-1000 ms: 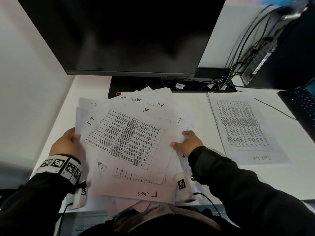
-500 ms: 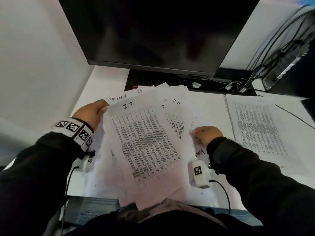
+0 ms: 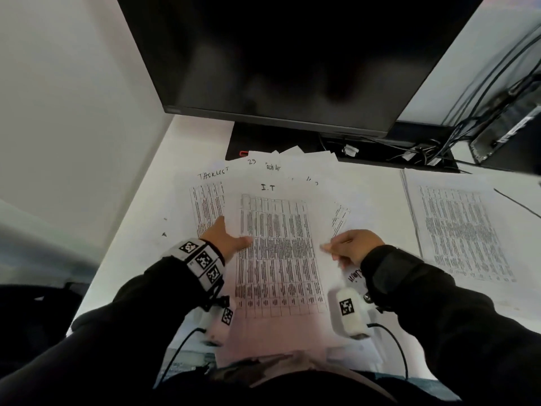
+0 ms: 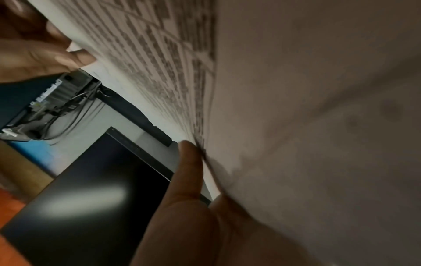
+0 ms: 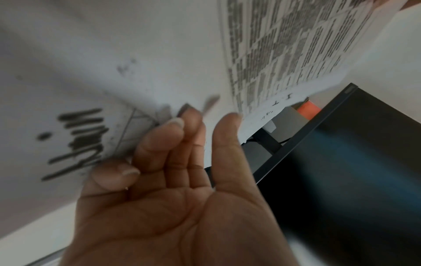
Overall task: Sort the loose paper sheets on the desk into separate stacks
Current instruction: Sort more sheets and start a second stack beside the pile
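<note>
While both hands work at a messy pile of papers [image 3: 292,171] on the white desk [image 3: 131,230], the head view shows the left hand [image 3: 227,238] on the left edge of the top sheet [image 3: 278,253]. That sheet has "I.T" written at its far end and a table full of small print. The left thumb lies on top of it. The right hand [image 3: 351,247] is at the sheet's right edge, fingers curled, pinching paper there. Further right of that hand, well apart, a tidy stack [image 3: 462,224] lies on the desk. Past both hands stands a dark monitor [image 3: 278,54].

From the left wrist, the thumb [image 4: 189,171] presses on the printed sheet [image 4: 159,63], and the other fingers are hidden under it, so this hand pinches the sheet.

From the right wrist, the right hand [image 5: 182,180] has its fingers [image 5: 159,140] bent against a sheet with big dark handwriting [image 5: 75,140]. The thumb [image 5: 230,136] touches the edge of the printed sheet [image 5: 284,45]. It is blurry, so I cannot tell just which sheets it holds.
</note>
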Demonstrator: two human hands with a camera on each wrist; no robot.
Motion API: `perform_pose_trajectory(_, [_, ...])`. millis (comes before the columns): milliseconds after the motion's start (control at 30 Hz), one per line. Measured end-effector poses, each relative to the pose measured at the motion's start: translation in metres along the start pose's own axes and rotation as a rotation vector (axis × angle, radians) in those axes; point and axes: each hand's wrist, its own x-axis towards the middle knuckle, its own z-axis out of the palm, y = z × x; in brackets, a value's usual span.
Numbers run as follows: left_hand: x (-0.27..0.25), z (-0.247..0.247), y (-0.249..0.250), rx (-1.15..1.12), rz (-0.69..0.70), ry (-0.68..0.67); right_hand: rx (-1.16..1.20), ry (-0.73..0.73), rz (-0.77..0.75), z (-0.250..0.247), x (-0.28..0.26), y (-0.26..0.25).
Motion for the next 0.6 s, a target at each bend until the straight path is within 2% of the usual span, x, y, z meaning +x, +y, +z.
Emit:
perform_pose_trajectory(133, [-0.007,0.005,0.009,0.000,0.091,0.008,-0.179,-0.003,0.021,0.004,0.001,-0.002])
perform_pose_trajectory(267, [-0.006,-0.001,0.007,-0.111,0.143,0.119,-0.028,0.091,0.014,0.000,0.001,0.002])
perform_pose_trajectory(333, [-0.002,-0.003,0.004,-0.196,0.168,0.122,0.008,0.112,0.030,-0.004,-0.001,0.005])
perform_pose_trajectory(467, [0.002,0.000,0.003,-0.251,0.215,0.107,0.048,0.127,0.085,-0.012,-0.002,0.015])
perform_pose_trajectory(600, [-0.001,0.007,0.006,-0.205,0.179,0.186,0.173,0.130,0.152,-0.019,-0.007,0.021])
